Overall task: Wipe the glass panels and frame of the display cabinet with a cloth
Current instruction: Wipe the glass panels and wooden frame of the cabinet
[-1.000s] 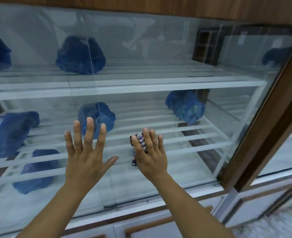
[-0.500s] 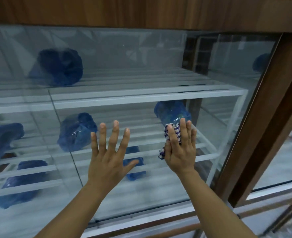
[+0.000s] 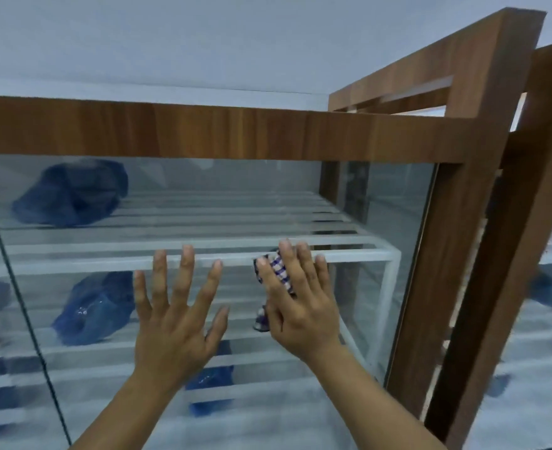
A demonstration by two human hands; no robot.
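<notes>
The display cabinet has a brown wooden frame (image 3: 203,131) and a front glass panel (image 3: 242,190). My right hand (image 3: 303,313) presses a small blue-and-white checked cloth (image 3: 280,270) flat against the glass, near the panel's right side, at the level of the upper white shelf. Its fingers are straight, and the cloth shows between and beside them. My left hand (image 3: 173,319) lies beside it to the left, fingers spread and straight, palm toward the glass, holding nothing.
White slatted shelves (image 3: 268,254) inside carry several blue wrapped bundles (image 3: 73,193). A dark seam (image 3: 18,287) divides the glass at the left. The wooden corner post (image 3: 446,254) stands just right of my right hand, with a second cabinet frame (image 3: 534,190) beyond.
Both hands have moved up and to the right along the glass, the cloth travelling with my right hand. The view has tilted upward, bringing the top rail and ceiling into sight.
</notes>
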